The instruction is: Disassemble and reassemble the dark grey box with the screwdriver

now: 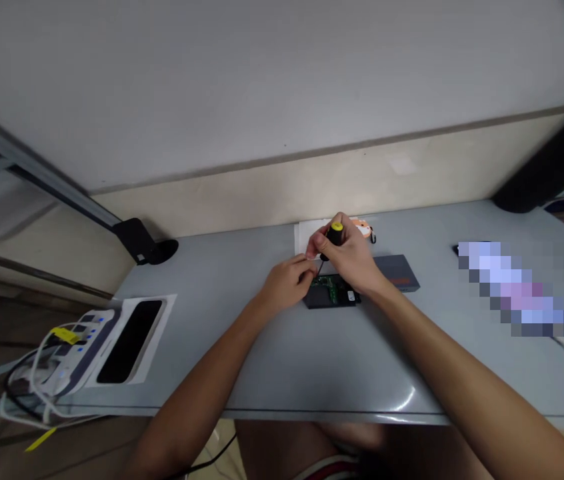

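My right hand (355, 257) is wrapped round the black handle of a screwdriver (335, 233) with a yellow end cap. The screwdriver stands nearly upright, its thin shaft pointing down at a green circuit board (333, 288) set in a black casing (329, 303). Close beside the shaft, my left hand (288, 283) has its fingers pinched together over the board's left end. Whatever those fingertips hold, if anything, is too small to make out. Partly behind my right wrist lies a flat grey case (399, 272) with reddish lettering.
Behind my hands lie a white sheet (307, 233) and an orange-and-white item (363, 228). To the left are a phone (131, 341) and a power strip (79, 353) with cables. A pixelated device (517, 290) lies right. A black stand (145, 243) and a wall border the grey table (242, 240).
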